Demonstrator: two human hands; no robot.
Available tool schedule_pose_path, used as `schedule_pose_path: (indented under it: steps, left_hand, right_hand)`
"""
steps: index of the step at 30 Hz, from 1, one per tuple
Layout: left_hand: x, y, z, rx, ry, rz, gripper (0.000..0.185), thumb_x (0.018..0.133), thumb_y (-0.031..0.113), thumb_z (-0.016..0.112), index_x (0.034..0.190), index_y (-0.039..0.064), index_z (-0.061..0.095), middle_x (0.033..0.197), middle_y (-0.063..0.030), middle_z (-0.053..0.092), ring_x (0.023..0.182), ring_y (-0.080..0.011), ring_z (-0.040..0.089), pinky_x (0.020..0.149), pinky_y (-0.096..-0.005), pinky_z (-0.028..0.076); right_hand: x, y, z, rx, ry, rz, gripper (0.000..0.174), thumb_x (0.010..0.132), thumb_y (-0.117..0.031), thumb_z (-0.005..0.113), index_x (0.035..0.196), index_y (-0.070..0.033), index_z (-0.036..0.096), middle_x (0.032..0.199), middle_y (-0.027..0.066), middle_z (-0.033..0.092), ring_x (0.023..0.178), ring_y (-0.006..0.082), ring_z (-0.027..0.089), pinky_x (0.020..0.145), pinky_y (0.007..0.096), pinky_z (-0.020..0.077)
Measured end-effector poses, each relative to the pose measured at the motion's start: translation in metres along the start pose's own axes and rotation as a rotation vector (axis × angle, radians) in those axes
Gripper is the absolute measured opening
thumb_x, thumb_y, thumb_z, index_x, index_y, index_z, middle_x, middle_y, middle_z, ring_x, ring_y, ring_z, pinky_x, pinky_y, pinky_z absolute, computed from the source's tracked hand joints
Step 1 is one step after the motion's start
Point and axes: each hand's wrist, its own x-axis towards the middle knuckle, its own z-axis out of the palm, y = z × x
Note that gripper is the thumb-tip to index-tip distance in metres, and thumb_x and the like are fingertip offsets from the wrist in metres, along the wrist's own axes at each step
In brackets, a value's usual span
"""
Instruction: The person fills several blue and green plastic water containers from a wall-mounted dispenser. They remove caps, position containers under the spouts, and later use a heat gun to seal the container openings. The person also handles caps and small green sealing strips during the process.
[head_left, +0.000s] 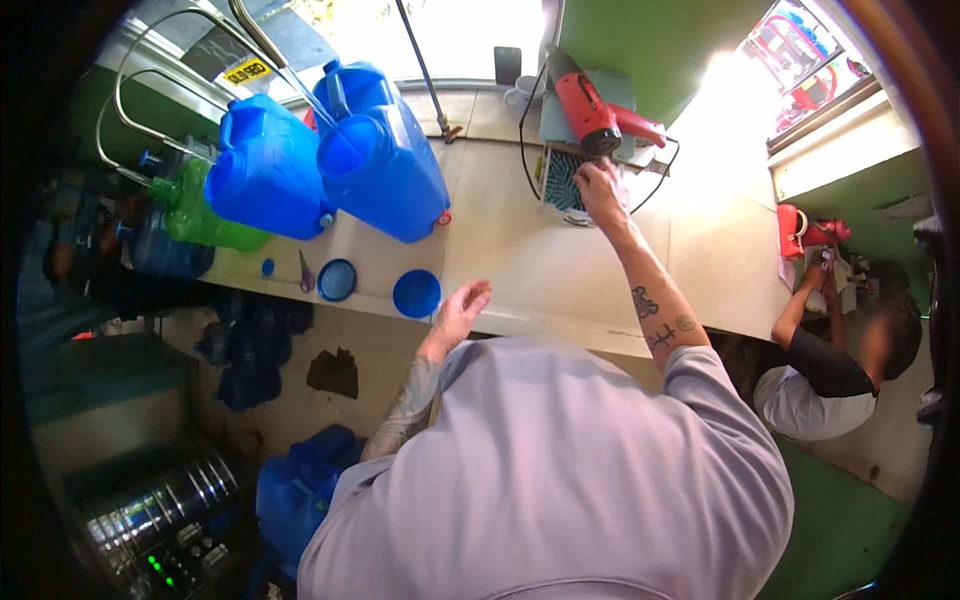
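Note:
My right hand (602, 187) reaches over a white tray (577, 218) filled with small teal pieces (564, 180); its fingertips are at the tray's right side, and whether they grip anything is hidden. Just beyond it lies a red heat gun (585, 109) with a black cord. My left hand (463, 307) is held in the air near the counter's front edge, with nothing in it. To its left, a round blue lid (417, 293) rests on the counter (525, 277). Farther left are another blue lid (337, 280), purple-handled scissors (306, 274) and a small blue cap (268, 266).
Two blue water containers (390, 172) (270, 172) stand tilted on the counter under metal filling tubes (161, 135), beside a green bottle (199, 206). A white mug (525, 91) is at the back. Another person (825, 375) works at the right. More blue containers (300, 487) stand below.

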Motion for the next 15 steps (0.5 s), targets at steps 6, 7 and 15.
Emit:
schedule_pose_path:
  steps: [6,7,15]
  left_hand:
    - [0.013,0.078,0.014,-0.354,0.057,0.1,0.045,0.101,0.027,0.065,0.136,0.0,0.056,0.128,-0.0112,0.066,0.121,-0.0166,0.06,0.106,-0.031,0.045]
    - [0.023,0.088,0.021,-0.398,0.097,0.177,0.042,0.101,0.025,0.066,0.133,0.0,0.058,0.125,-0.011,0.067,0.118,-0.0156,0.061,0.104,-0.0299,0.046]
    - [0.068,0.114,0.027,-0.49,0.179,0.426,0.009,0.099,0.012,0.068,0.101,0.004,0.071,0.098,-0.0011,0.071,0.091,-0.0087,0.066,0.087,-0.0253,0.053]
  right_hand:
    - [-0.04,-0.075,-0.037,0.424,0.085,-0.371,0.015,0.087,-0.009,0.076,0.101,-0.005,0.071,0.104,0.0106,0.066,0.096,0.0291,0.067,0.08,0.0382,0.0555]
    - [-0.044,-0.089,-0.04,0.418,0.084,-0.445,0.015,0.087,-0.01,0.076,0.101,-0.006,0.072,0.104,0.0106,0.065,0.095,0.0294,0.067,0.079,0.0383,0.0556]
    - [-0.053,-0.114,-0.048,0.768,-0.231,-0.213,0.052,0.09,-0.024,0.076,0.137,-0.01,0.058,0.119,0.0124,0.065,0.108,0.0262,0.064,0.088,0.0365,0.0524]
